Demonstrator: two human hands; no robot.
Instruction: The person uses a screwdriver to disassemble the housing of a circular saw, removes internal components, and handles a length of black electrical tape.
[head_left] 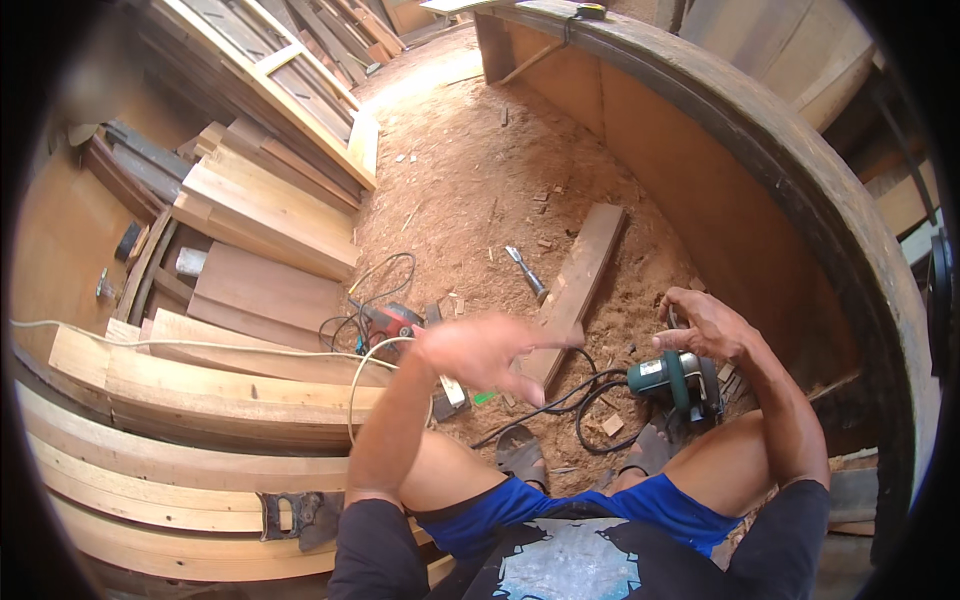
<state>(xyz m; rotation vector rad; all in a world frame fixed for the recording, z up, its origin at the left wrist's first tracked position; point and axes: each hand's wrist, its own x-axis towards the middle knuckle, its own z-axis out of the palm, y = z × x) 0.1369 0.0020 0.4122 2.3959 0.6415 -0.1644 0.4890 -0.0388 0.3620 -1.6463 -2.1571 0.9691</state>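
My left hand is in the air above the near end of a long brown board on the floor. It is smeared by motion, but its fingers are spread and nothing shows in them. To the right, my right hand hovers over a green corded power tool that looks like a circular saw. Its fingers are bent and apart; whether they touch the tool is hard to tell. What looks like a chisel lies beside the board.
Stacked planks fill the left side, with a handsaw on them. A red power tool with tangled cords sits by the stack. On the right curves a large wooden panel. Sawdust and offcuts cover the floor.
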